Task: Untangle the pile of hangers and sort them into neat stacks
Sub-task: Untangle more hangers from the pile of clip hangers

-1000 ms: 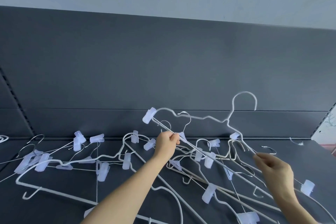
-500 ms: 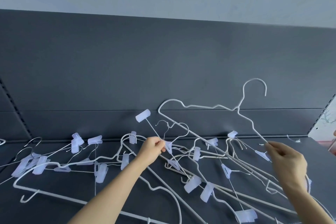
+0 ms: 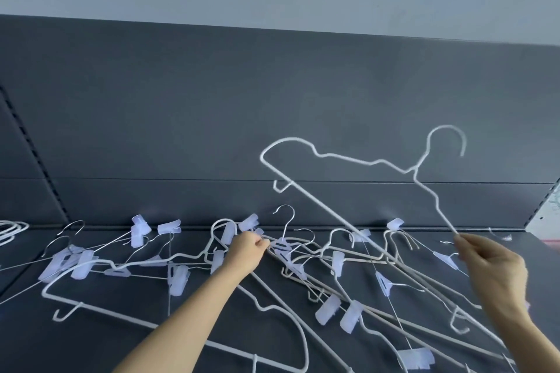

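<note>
A tangled pile of white hangers [image 3: 306,263], some wire with pale clips, lies across the dark shelf [image 3: 127,330]. My right hand [image 3: 491,269] pinches the shoulder of a white hanger [image 3: 342,157] and holds it raised above the pile, hook up at the right. Its bottom bar slants down into the tangle. My left hand [image 3: 245,254] grips a thin wire clip hanger [image 3: 285,247] low in the pile's middle.
A large white hanger [image 3: 100,309] lies flat at the front left. A few white hangers [image 3: 10,232] sit at the far left edge. A dark back panel [image 3: 212,115] rises behind the shelf. A pale upright [image 3: 548,206] stands at the right.
My right hand has lifted the white hanger higher and to the right, freeing its left end from the pile. My left hand has pushed the clip hanger down into the tangle.
</note>
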The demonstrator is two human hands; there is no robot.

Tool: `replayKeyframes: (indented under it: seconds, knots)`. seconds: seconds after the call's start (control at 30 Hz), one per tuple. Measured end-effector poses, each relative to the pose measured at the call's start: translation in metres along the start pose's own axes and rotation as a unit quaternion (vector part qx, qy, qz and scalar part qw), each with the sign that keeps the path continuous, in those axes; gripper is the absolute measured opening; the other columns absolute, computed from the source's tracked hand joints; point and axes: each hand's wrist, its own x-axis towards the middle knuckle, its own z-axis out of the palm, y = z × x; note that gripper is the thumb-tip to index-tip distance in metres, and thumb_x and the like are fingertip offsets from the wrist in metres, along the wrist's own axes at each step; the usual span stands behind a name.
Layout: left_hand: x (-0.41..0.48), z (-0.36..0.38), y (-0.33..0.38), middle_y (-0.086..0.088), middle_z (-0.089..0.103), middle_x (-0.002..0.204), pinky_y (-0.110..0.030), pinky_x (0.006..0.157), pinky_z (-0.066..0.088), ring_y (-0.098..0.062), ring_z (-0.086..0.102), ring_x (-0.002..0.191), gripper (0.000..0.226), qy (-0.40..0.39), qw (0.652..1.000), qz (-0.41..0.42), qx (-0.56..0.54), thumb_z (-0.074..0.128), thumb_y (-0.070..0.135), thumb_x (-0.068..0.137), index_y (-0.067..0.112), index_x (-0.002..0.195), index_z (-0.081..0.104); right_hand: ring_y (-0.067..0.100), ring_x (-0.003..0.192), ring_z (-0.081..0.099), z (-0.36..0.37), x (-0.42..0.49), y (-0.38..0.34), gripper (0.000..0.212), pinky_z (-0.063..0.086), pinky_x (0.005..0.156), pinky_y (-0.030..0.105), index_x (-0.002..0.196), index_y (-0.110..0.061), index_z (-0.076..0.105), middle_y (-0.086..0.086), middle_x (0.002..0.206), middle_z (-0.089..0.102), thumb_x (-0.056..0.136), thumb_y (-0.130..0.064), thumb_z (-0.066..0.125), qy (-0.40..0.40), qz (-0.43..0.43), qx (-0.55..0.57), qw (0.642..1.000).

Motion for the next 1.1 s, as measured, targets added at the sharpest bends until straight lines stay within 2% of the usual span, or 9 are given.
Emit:
replayKeyframes:
  seconds: [0.13, 0.33, 0.4, 0.5, 0.6, 0.67, 0.8, 0.97, 1.1]
  knots:
    - [-0.016, -0.045, -0.040, -0.005, 0.041, 0.057, -0.028, 0.055, 0.027, -0.018, 0.033, 0.058, 0.025, 0.111, 0.994, 0.009, -0.003, 0.050, 0.007, 0.083, 0.014, 0.059, 0.051, 0.027, 0.063, 0.057, 0.032, -0.018, -0.008, 0.027, 0.038, 0.052, 0.005, 0.059, -0.033, 0.063, -0.032, 0.056, 0.060, 0.082, -0.020, 0.063, -0.095, -0.017, -0.038, 0.995]
    - [-0.046, -0.139, -0.121, -0.018, 0.064, 0.087, -0.037, 0.077, 0.042, -0.034, 0.058, 0.086, 0.024, 0.355, 0.926, -0.092, -0.094, 0.043, -0.006, 0.086, 0.002, 0.089, 0.065, 0.027, 0.069, 0.060, 0.077, -0.060, -0.037, 0.035, 0.045, 0.058, 0.034, 0.052, -0.042, 0.062, -0.010, 0.056, 0.064, 0.081, -0.023, 0.065, -0.204, -0.047, -0.068, 0.976]
    - [-0.049, -0.170, -0.137, -0.026, 0.063, 0.099, -0.041, 0.087, 0.042, -0.039, 0.057, 0.096, 0.023, 0.439, 0.881, -0.118, -0.131, 0.040, -0.004, 0.088, -0.002, 0.098, 0.060, 0.022, 0.065, 0.060, 0.093, -0.079, -0.049, 0.034, 0.044, 0.059, 0.032, 0.054, -0.044, 0.057, -0.011, 0.056, 0.064, 0.081, -0.025, 0.065, -0.221, -0.059, -0.085, 0.970]
    - [-0.050, -0.193, -0.142, -0.026, 0.062, 0.101, -0.040, 0.088, 0.039, -0.037, 0.055, 0.097, 0.018, 0.473, 0.875, -0.068, -0.080, 0.043, 0.001, 0.090, -0.003, 0.100, 0.058, 0.017, 0.067, 0.057, 0.125, -0.114, -0.063, 0.026, 0.039, 0.058, 0.027, 0.059, -0.039, 0.059, -0.013, 0.063, 0.063, 0.084, -0.031, 0.059, -0.280, -0.083, -0.146, 0.945]
    - [-0.047, -0.187, -0.134, -0.018, 0.064, 0.086, -0.037, 0.080, 0.037, -0.037, 0.056, 0.086, 0.020, 0.417, 0.905, 0.067, 0.047, 0.044, 0.008, 0.089, 0.000, 0.085, 0.062, 0.015, 0.072, 0.051, 0.165, -0.153, -0.071, 0.015, 0.036, 0.062, 0.025, 0.077, -0.033, 0.064, -0.012, 0.073, 0.061, 0.086, -0.032, 0.051, -0.308, -0.105, -0.209, 0.922]
    - [-0.040, -0.173, -0.132, -0.012, 0.065, 0.076, -0.037, 0.071, 0.041, -0.035, 0.057, 0.078, 0.035, 0.283, 0.939, 0.135, 0.144, 0.035, 0.024, 0.086, 0.005, 0.073, 0.063, 0.016, 0.075, 0.051, 0.187, -0.175, -0.068, 0.016, 0.036, 0.064, 0.026, 0.083, -0.030, 0.063, -0.009, 0.076, 0.059, 0.087, -0.031, 0.048, -0.312, -0.108, -0.229, 0.916]
    - [-0.022, -0.139, -0.144, 0.002, 0.063, 0.111, -0.033, 0.088, 0.043, -0.022, 0.057, 0.104, 0.033, 0.027, 0.954, 0.095, 0.282, 0.051, 0.039, 0.088, 0.017, 0.109, 0.064, 0.027, 0.065, 0.061, 0.214, -0.195, -0.046, 0.013, 0.045, 0.054, 0.033, 0.064, -0.023, 0.067, -0.002, 0.066, 0.061, 0.065, -0.016, 0.078, -0.255, -0.198, -0.252, 0.912]
    - [-0.011, -0.134, -0.142, 0.009, 0.053, 0.088, -0.025, 0.077, 0.035, -0.012, 0.048, 0.082, 0.025, -0.004, 0.956, 0.093, 0.277, 0.049, 0.032, 0.089, 0.016, 0.089, 0.068, 0.019, 0.049, 0.059, 0.223, -0.199, -0.046, 0.039, 0.046, 0.042, 0.030, 0.049, -0.023, 0.057, -0.002, 0.049, 0.058, 0.028, -0.030, 0.090, -0.287, -0.229, -0.374, 0.852]
    - [-0.012, -0.135, -0.133, 0.005, 0.052, 0.087, -0.027, 0.075, 0.032, -0.018, 0.052, 0.090, 0.026, -0.002, 0.953, 0.097, 0.288, 0.045, 0.023, 0.091, 0.010, 0.084, 0.066, 0.025, 0.087, 0.060, 0.220, -0.194, -0.060, 0.011, 0.032, 0.066, 0.032, 0.074, -0.024, 0.049, -0.001, 0.079, 0.063, 0.084, -0.021, 0.052, -0.322, -0.179, -0.331, 0.869]
